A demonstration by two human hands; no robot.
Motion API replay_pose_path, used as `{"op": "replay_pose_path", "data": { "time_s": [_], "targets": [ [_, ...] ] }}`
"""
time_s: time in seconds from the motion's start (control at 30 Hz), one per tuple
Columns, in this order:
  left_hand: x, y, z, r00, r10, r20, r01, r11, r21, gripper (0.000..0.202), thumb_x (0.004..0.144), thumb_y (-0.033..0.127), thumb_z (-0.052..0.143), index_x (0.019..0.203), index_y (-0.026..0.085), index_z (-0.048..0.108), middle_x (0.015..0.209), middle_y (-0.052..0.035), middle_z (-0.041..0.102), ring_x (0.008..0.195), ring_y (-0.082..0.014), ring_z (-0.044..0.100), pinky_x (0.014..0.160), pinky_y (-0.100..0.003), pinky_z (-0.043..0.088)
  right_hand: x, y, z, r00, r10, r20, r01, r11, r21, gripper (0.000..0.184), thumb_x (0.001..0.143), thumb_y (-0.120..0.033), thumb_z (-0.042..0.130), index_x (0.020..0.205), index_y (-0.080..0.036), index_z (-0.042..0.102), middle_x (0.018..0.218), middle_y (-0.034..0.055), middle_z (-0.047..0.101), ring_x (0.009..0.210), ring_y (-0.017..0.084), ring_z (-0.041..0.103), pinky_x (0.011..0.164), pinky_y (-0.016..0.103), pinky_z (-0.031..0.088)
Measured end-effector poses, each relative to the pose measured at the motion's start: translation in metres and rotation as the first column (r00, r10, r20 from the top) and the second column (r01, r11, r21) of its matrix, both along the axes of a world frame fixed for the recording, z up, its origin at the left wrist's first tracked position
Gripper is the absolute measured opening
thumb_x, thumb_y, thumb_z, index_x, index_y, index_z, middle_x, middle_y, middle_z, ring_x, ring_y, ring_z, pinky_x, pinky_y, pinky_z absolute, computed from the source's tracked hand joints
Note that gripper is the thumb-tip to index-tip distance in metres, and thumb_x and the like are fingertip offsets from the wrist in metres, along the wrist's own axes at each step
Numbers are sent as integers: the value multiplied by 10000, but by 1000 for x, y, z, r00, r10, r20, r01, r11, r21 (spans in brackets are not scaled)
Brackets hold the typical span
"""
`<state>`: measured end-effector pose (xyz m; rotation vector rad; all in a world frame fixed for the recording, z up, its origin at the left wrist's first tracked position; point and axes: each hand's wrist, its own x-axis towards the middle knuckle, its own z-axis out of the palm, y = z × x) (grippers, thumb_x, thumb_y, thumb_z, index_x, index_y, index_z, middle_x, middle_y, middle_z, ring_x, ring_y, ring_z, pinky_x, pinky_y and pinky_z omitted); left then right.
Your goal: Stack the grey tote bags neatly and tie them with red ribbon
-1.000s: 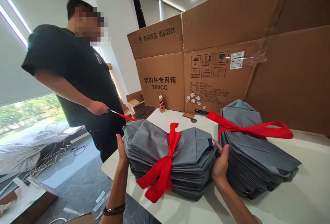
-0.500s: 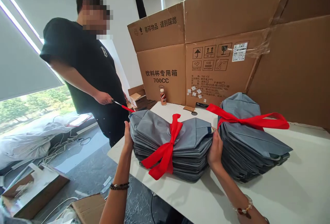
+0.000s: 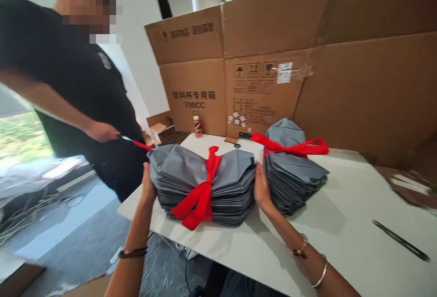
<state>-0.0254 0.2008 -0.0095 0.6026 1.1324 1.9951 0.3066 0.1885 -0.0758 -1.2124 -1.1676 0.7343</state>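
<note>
Between my two hands is a bundle of grey folded fabric (image 3: 177, 162), many layers thick and cinched at its middle by a knotted red ribbon (image 3: 205, 192). My left hand (image 3: 148, 185) grips its left end with fingers along the side. At the opposite end, my right hand (image 3: 261, 187) clasps the layers. Parts of the fingers on both hands are hidden by the fabric. Just beyond my right hand, a second grey fabric bundle (image 3: 293, 183) rests on the white table (image 3: 327, 242), also tied with a red ribbon (image 3: 293, 147).
Large cardboard panels (image 3: 259, 28) stand along the table's back. A small bottle (image 3: 197, 127) is in front of them. Black tweezers (image 3: 401, 241) lie at the right. A person in black (image 3: 78, 87) stands at the left, holding a thin stick with a red end (image 3: 141, 145).
The view has swung to the right, so everything sits further left and the tweezers have come into sight. Both hands keep their hold on the same bundle.
</note>
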Motion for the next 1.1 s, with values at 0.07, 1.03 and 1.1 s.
{"op": "replay_pose_path", "data": {
  "time_s": [0.07, 1.03, 1.1],
  "targets": [
    [-2, 4, 5, 1000, -11, 7, 11, 996, -90, 583, 1058, 389, 197, 842, 144, 680, 795, -33, 742, 1075, -220, 659, 1053, -399, 455, 13, -22, 18, 997, 37, 71, -37, 999, -2, 796, 895, -716, 368, 1415, -131, 510, 1492, 167, 473, 1403, 285, 432, 1177, 478, 329],
    [97, -164, -28, 580, 331, -744, -111, 937, 330, 309, 932, 401, 432, 809, 202, 634, 897, -26, 726, 911, -222, 651, 947, -381, 478, 182, -83, -3, 896, -436, -80, 439, 898, 32, 384, 797, -578, 451, 910, -217, 520, 861, 50, 627, 761, 220, 614, 743, 398, 507],
    [170, -180, -66, 393, -204, -897, 504, 863, 24, 272, 905, 392, 532, 1023, 208, 694, 1179, -82, 712, 1115, -253, 636, 1039, -403, 455, 172, -78, -28, 919, -387, -70, 386, 922, -30, 385, 769, -599, 438, 862, -229, 494, 740, 9, 577, 650, 206, 575, 645, 372, 496]
  ]
}}
